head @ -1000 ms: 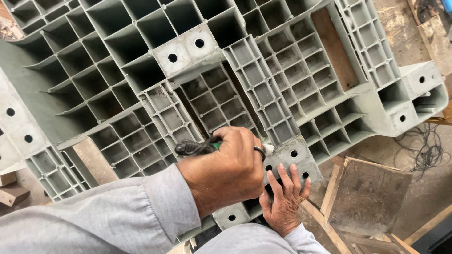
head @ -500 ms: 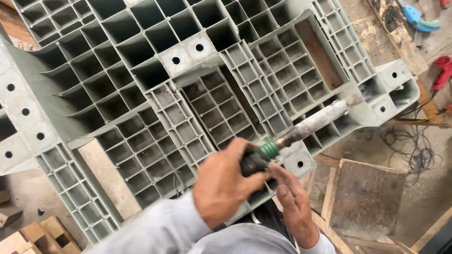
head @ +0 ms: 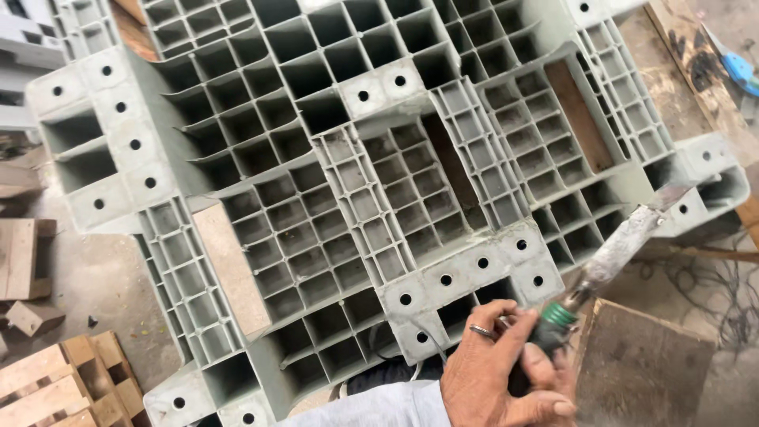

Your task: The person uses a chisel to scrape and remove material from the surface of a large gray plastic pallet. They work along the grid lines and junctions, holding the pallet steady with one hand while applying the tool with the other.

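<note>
A large grey plastic pallet (head: 462, 277) lies upside down, its grid of ribbed cells and drilled corner blocks facing up. My left hand (head: 494, 375), with a ring on one finger, is closed round the dark handle of a hand tool at the pallet's near edge. The tool has a green collar (head: 560, 315) and a long flat metal blade (head: 624, 241). The blade points up and right, and its tip is close to the pallet's right corner block (head: 711, 178). My grey sleeve (head: 379, 407) shows at the bottom. My right hand is not visible.
A wooden board (head: 644, 372) lies just right of my hand. Tangled cables (head: 715, 289) cover the ground beyond it. Wooden strips (head: 231, 265) sit in pallet cells. Wood blocks (head: 47, 379) are stacked at the bottom left. A blue tool (head: 739, 69) lies at the top right.
The view has shifted left, showing more of the pallet. My left hand with the tool has moved right and down to the pallet's edge. My right hand has dropped out of sight.
</note>
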